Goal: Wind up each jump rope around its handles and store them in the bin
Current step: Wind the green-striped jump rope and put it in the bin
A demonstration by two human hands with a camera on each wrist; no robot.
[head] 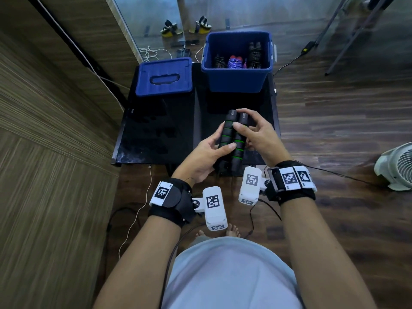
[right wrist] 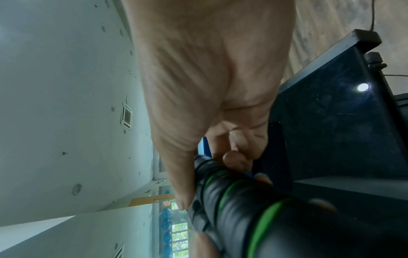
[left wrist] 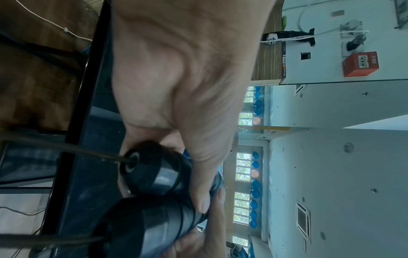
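Two black jump rope handles with green rings (head: pixel 233 139) are held side by side above the black table (head: pixel 156 130). My left hand (head: pixel 211 152) grips their lower half, thumb across the front. My right hand (head: pixel 252 130) holds the upper half, thumb on the right handle. In the left wrist view the handle ends (left wrist: pixel 152 171) show thin black cords (left wrist: pixel 66 148) running out toward the floor. The right wrist view shows the green-ringed handle (right wrist: pixel 243 209) under my fingers (right wrist: pixel 236 158). The open blue bin (head: pixel 236 81) at the back holds several wound ropes (head: pixel 235 62).
The blue bin lid (head: pixel 163 76) lies on the table to the left of the bin. A white fan (head: pixel 396 166) stands on the wood floor at the right. A wood-panelled wall (head: pixel 44 130) runs along the left. Cables trail on the floor near my feet (head: pixel 231 231).
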